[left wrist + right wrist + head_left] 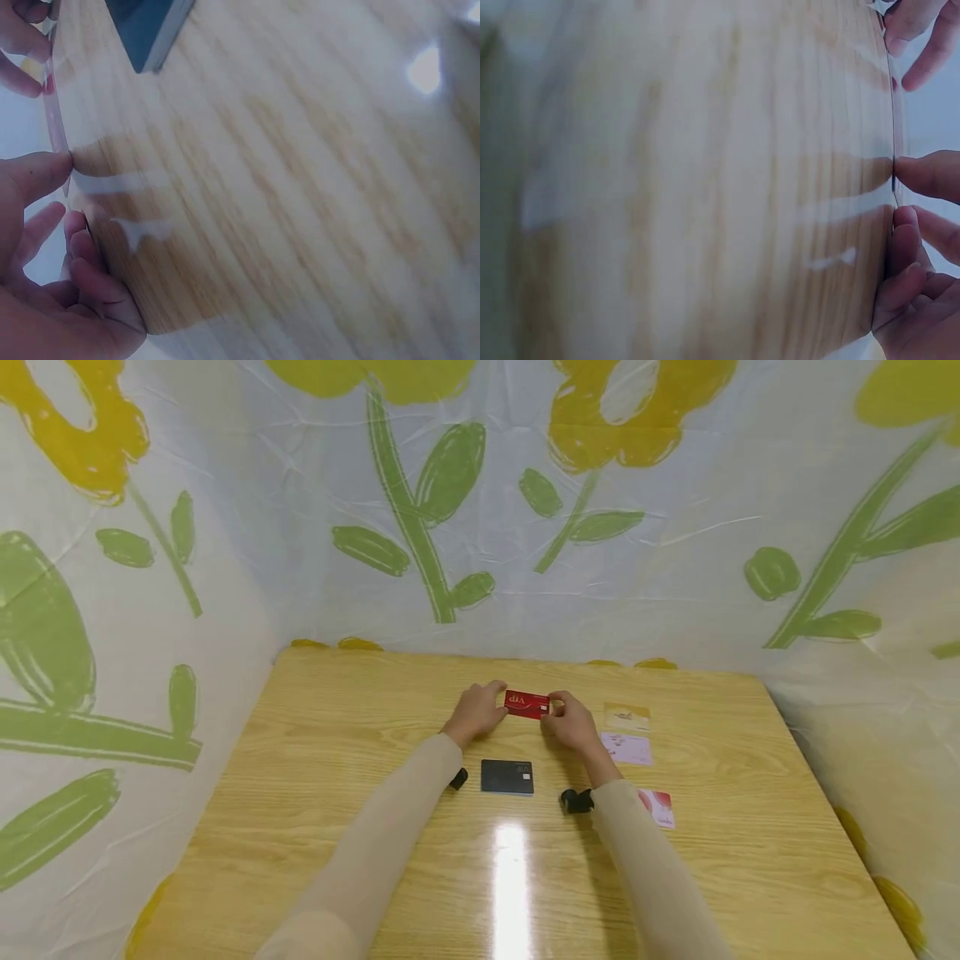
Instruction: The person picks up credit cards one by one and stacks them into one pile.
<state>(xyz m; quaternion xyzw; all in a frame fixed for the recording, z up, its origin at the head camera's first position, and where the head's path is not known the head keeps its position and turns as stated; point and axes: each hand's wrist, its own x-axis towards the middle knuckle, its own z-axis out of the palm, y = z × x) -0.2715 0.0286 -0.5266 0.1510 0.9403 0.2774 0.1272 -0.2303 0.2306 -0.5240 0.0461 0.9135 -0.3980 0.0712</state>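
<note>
Past beige sleeves (381, 837), a likely light, stiff red VIP card (527, 704) is pinched at its ends by part-curled left hand (477, 712) and right hand (573, 724).

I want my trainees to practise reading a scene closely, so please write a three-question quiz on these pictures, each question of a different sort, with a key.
1. Multiple choice: which card is held between the left hand and the right hand?
A) gold card
B) red card
C) lilac card

2. True or false: in the head view, the black card lies farther from the person than the red card.

3. Fill in the blank: in the head view, the right sleeve partly hides the ____ card.

Key:
1. B
2. False; it lies nearer.
3. pink-and-white
</note>
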